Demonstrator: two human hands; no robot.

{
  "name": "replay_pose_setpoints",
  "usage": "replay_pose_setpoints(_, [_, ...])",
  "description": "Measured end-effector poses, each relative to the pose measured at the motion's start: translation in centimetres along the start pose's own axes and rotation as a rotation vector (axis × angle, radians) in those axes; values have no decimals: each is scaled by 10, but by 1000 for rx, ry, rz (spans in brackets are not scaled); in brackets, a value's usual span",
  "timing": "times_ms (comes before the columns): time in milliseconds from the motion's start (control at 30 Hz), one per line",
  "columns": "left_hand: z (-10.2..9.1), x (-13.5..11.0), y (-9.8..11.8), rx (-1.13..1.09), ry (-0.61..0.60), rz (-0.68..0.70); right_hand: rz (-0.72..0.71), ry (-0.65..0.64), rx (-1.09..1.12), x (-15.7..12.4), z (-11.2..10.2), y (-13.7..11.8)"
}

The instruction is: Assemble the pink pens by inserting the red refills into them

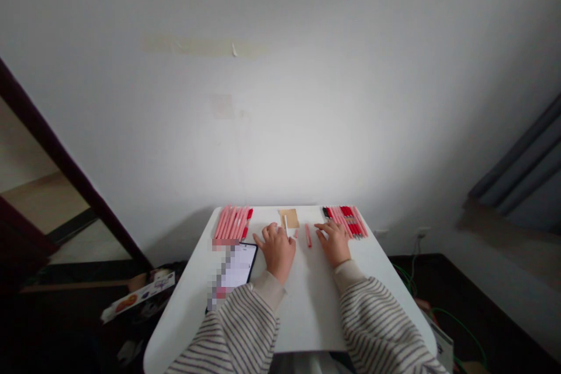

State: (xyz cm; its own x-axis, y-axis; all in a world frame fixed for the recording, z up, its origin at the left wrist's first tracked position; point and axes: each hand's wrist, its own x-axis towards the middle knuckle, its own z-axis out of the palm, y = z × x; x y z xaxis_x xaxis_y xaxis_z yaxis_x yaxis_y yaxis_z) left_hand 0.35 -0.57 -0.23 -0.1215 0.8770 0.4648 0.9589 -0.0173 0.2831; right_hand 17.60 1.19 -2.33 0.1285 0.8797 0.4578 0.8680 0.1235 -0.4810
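Observation:
My left hand (279,250) lies low over the white table, fingers apart and slightly bent. Just past its fingertips is a thin white stick (286,223), partly over a tan square of paper (291,216); whether a finger touches the stick I cannot tell. Beside that hand sits a small pink piece (296,234). A single pink pen-like tube with a red end (308,235) lies between my hands, apart from both. My right hand (335,242) is open, its fingers stretched toward the left, close to a row of pink and red pens (348,221).
Another bunch of pink pens with red parts (231,222) lies at the table's far left. A phone (236,266), partly pixelated, is left of my left hand. The white table (309,315) stands against a wall. Green cables (407,280) run along the floor at right.

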Motion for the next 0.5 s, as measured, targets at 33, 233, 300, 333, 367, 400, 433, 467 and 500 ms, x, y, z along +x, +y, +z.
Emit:
replay_pose_setpoints(33, [-1,1,-1,0,6,-1,0,-2,0,0,0,0])
replay_pose_setpoints(233, [-12,10,-10,52,79,-25,-36,-1,-3,-1,0,-1])
replay_pose_setpoints(300, [-14,14,-15,75,85,-35,-56,-7,-17,-1,0,-2])
replay_pose_setpoints(333, [-15,15,-18,86,85,-38,-62,-13,-26,-2,0,-2])
replay_pose_setpoints(367, [-15,16,-20,95,83,-36,-67,-22,-37,-2,-1,-3])
replay_pose_setpoints(400, [-14,16,-22,103,82,-37,-71,-30,-48,-2,-1,-3])
replay_pose_setpoints(433, [-13,17,-23,110,78,-33,-74,-40,-60,-2,-2,-4])
replay_pose_setpoints(467, [-13,17,-24,116,72,-29,-79,-51,-71,-2,-2,-4])
replay_pose_setpoints(500, [-12,17,-24,121,61,-28,-82,-63,-82,-3,-3,-5])
